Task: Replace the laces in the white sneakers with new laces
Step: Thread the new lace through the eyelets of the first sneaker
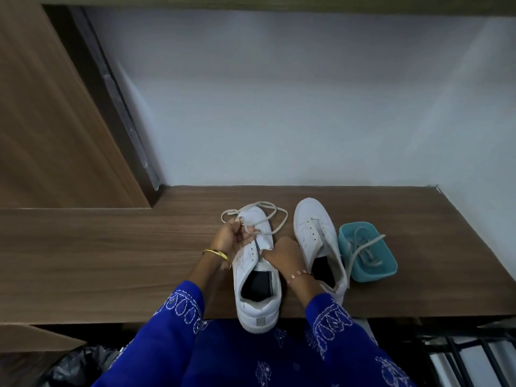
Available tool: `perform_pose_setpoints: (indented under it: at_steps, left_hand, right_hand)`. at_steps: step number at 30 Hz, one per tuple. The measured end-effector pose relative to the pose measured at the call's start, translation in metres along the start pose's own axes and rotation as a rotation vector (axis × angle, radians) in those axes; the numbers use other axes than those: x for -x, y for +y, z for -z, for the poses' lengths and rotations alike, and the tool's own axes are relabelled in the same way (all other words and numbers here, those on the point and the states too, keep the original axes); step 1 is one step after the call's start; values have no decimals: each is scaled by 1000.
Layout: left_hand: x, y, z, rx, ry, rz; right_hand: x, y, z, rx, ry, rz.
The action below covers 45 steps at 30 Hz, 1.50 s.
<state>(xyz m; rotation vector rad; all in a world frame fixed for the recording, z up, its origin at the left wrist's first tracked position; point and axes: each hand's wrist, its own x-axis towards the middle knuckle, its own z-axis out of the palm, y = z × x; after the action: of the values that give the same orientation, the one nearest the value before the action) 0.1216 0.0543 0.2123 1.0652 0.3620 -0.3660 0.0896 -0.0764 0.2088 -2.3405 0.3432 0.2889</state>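
- One wooden counter [111,261] spans the lower half of the frame.
- Two white sneakers [255,277] stand at lower centre; the second sneaker [315,233], just right, has bare eyelets. No readable writing.
- One teal tub [388,263], right of them, holds loose laces [363,247].
- One lace [275,227] loops over the left shoe's toe.
- Left hand [231,238] pinches that lace; right hand [282,252] grips the shoe's tongue.
- One gold bangle [216,254], one thin bracelet [298,273].

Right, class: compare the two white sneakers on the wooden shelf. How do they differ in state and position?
The left sneaker has a lace looped over its toe, held by the left hand; the right sneaker shows bare eyelets. The left sneaker's heel overhangs the shelf edge, and the right hand touches its tongue; the right sneaker sits farther back, unheld. Both are white with toes pointing away.
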Motion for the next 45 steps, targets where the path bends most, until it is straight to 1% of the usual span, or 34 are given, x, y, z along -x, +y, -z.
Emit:
perform_pose_setpoints:
  at_steps: [3, 5, 7, 8, 9, 10, 12, 13, 14, 15, 17, 19, 21, 22, 26, 28, 30, 32, 33, 35, 37, 39, 41, 42, 43, 45]
  left_hand:
    - [8, 14, 0, 22, -51, -23]
    - [16, 23, 4, 81, -121, -30]
    - [25, 33, 10, 123, -223, 16]
    - [27, 35, 13, 68, -251, 45]
    - [29, 35, 14, -36, -236, 75]
    - [30, 32, 15, -182, -175, 99]
    - [22, 22, 18, -512, 8, 91]
    - [20, 17, 19, -696, 100, 31]
    - [16, 12, 20, -906, 174, -64]
    - [13, 7, 19, -1102, 210, -158]
    - [15, -3, 11, -1338, 204, -267]
    - [16, -13, 1, -1504, 174, -314]
    - [17, -20, -7, -1620, 189, -338]
    - [16, -23, -8, -1642, 205, -342]
    - [16, -26, -11, -1620, 287, -365]
    - [16, -26, -11, -1574, 282, -397]
    - [13, -26, -9, -1442, 222, -465]
    - [10, -23, -7, -1180, 118, -540]
    - [10, -21, -6, -1026, 66, -532]
    - [15, -13, -8, -675, 0, -447]
    - [20, -2, -11, -333, -4, -338]
    - [25, 11, -8, -122, 17, -274]
    - [28, 22, 2, 23, -18, -191]
    - [29, 26, 9, 29, -49, -141]
    - [29, 29, 16, -53, -58, -97]
    - [26, 24, 26, -350, -23, -23]
  right_hand:
    - [-3, 3, 1, 51, 3, -37]
    - [-5, 6, 2, 67, 2, -59]
    - [-5, 7, 3, 78, 14, -56]
    - [-5, 7, 3, 86, 12, -56]
    - [-5, 7, 3, 91, 5, -57]
    - [-4, 6, 2, 96, -1, -53]
    - [-3, 4, 1, 117, -15, -45]
    - [-2, 3, 1, 136, -20, -38]
    - [-2, 2, 0, 156, -21, -27]
    - [0, 1, 0, 175, -22, -15]
    - [2, 0, 0, 200, -21, 7]
    - [3, 0, 1, 210, -20, 21]
    - [4, 0, 1, 216, -21, 25]
    - [5, 1, 1, 218, -22, 27]
    - [6, 2, 1, 234, -15, 39]
    - [6, 2, 1, 227, -13, 37]
    - [6, 3, 1, 226, -17, 32]
    - [6, 5, 2, 218, -24, 21]
    - [5, 5, 2, 207, -26, 16]
    - [2, 7, 1, 186, -28, 11]
    - [1, 8, 0, 165, -25, -6]
    - [0, 9, 1, 145, -27, -22]
    - [-1, 11, 3, 135, -25, -28]
    - [-1, 12, 4, 139, -21, -27]
    - [0, 12, 5, 145, -17, -25]
    - [0, 14, 6, 150, -7, -19]
